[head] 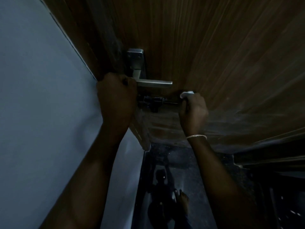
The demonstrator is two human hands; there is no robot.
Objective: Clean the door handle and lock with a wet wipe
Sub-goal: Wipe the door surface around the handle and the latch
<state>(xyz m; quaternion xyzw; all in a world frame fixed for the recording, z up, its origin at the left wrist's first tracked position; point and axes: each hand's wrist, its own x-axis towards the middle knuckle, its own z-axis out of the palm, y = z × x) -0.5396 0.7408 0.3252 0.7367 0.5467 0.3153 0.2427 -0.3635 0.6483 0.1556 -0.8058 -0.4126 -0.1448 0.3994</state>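
A silver lever door handle (154, 83) on a metal backplate (136, 61) is mounted on the brown wooden door (206, 47). Just below it sits a dark sliding bolt lock (155, 102). My left hand (115, 96) is closed around the door's edge, beside the handle's pivot end. My right hand (193, 109) holds a crumpled white wet wipe (186, 94) and presses it at the right end of the bolt. A thin bracelet (196, 136) circles the right wrist.
A pale grey-blue wall (41, 96) fills the left side, next to the door frame. Below lies a dark glossy floor (173, 179) showing a dim reflection. My bare foot (182, 200) stands on it. The scene is dimly lit.
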